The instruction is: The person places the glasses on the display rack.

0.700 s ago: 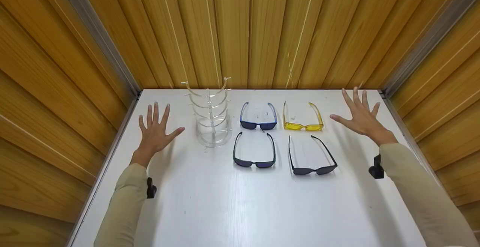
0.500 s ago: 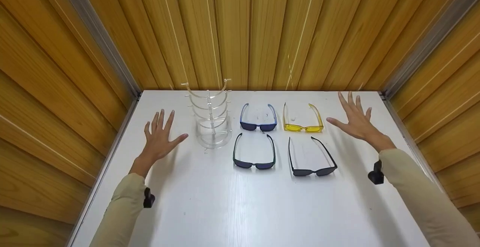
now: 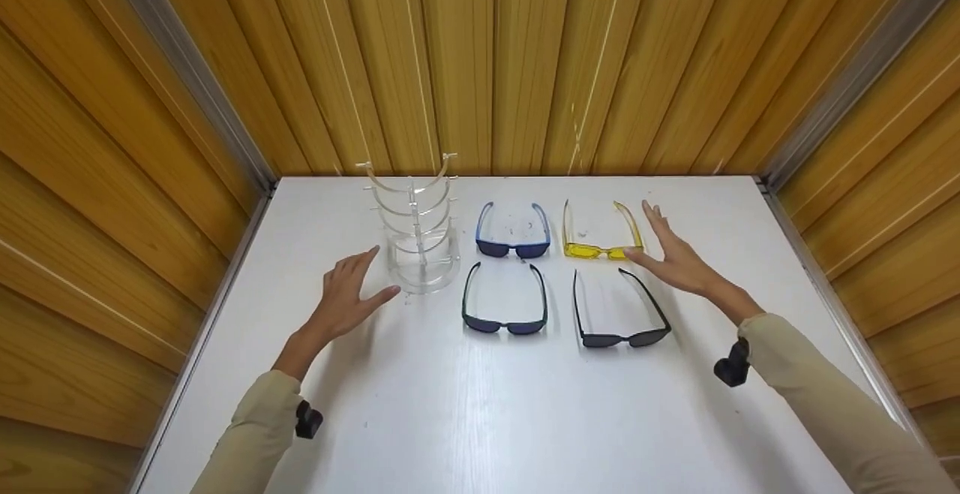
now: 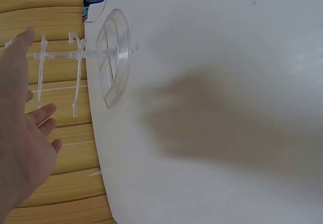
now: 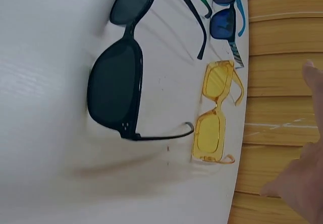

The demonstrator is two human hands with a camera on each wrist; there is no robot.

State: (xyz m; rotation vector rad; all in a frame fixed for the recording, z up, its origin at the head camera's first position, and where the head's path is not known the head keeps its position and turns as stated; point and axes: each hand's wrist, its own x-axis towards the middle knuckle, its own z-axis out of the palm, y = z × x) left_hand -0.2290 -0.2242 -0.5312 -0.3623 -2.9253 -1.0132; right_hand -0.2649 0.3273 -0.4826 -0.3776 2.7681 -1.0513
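My left hand (image 3: pixel 343 300) hovers beside a clear plastic sunglasses display stand (image 3: pixel 420 242), thumb apart from the fingers and nothing held. The left wrist view shows the stand's round base (image 4: pixel 117 57) on the table past that hand. On the right, my right hand (image 3: pixel 681 263) hangs near the yellow sunglasses (image 3: pixel 589 251), its thumb overlapping their right lens in the head view. Its fingers are stretched out and hold nothing. Black sunglasses (image 3: pixel 615 340) lie nearer me, lenses forward, temples unfolded. Blue-templed sunglasses (image 3: pixel 513 248) and dark green-framed sunglasses (image 3: pixel 504 325) lie between the stand and the other two pairs.
All of this is on a white table (image 3: pixel 480 419). Wood-patterned panels (image 3: pixel 525 66) rise behind it and along both sides, joined by grey metal corner posts (image 3: pixel 202 81). Each sleeve carries a small black wrist camera (image 3: pixel 307 419).
Both hands have moved inward: the left one rightward to the stand, the right one leftward to the yellow sunglasses. Their widely spread fingers have drawn closer together. The eyewear and stand stay put.
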